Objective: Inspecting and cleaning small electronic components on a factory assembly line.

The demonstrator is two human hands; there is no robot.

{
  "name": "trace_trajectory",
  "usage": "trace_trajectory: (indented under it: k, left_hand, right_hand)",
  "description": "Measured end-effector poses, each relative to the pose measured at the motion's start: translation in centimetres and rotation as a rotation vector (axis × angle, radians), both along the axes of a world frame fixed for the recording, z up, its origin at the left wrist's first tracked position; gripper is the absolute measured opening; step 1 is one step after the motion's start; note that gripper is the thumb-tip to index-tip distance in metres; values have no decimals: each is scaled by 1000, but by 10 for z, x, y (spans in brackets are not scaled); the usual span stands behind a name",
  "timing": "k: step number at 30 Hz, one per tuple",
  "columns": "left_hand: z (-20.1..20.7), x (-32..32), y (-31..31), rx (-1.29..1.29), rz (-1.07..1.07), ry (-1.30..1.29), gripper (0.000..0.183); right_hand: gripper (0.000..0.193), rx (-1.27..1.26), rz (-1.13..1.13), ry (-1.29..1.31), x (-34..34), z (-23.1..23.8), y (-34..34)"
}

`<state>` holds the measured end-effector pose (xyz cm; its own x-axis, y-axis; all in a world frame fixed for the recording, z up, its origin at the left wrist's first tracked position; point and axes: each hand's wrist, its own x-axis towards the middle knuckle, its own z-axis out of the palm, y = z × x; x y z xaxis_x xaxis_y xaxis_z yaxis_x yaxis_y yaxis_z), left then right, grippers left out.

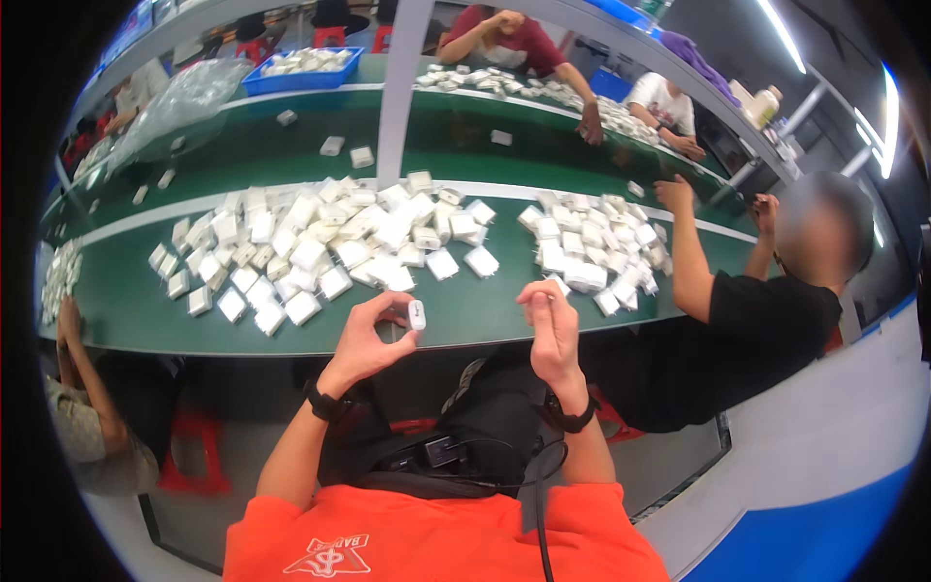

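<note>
My left hand (367,339) pinches a small white plug-in charger (417,314) between thumb and fingers, above the near edge of the green table. One narrow face of it, with dark print, is turned toward me. My right hand (555,338) is raised at about the same height, fingers curled in and pressed together. Whatever it may hold is hidden; a bit of white shows just behind its fingertips. Beyond my left hand lies a wide heap of white chargers (310,254), some with metal prongs showing. A smaller heap of chargers (582,238) lies beyond my right hand.
A grey metal post (396,107) rises behind the large heap. Past it runs a green belt (446,145) with scattered chargers. A blue bin (303,78) of chargers stands far left. A co-worker in black (766,320) sits close on my right; another person's arms (87,378) show at left.
</note>
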<state>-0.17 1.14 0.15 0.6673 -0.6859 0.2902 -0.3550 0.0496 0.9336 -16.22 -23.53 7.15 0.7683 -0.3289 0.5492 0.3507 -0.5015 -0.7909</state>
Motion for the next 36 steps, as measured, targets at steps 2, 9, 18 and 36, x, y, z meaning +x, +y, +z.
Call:
trace_trajectory:
  k: [2,9,18,36]
  left_hand:
    - [-1,2,3,-39,-52,95,44]
    - [3,-1,4,-60,38,-21,49]
    - [5,-3,-4,-12,95,-120,48]
    - [8,-2,-2,12,63,-60,48]
  right_hand:
    - [24,95,90,74,25,-20,-3]
    - [27,129,218,268,81,-62,13]
    - [34,466,324,216,84,-82,5]
    - [11,-35,235,314,102,31,-19]
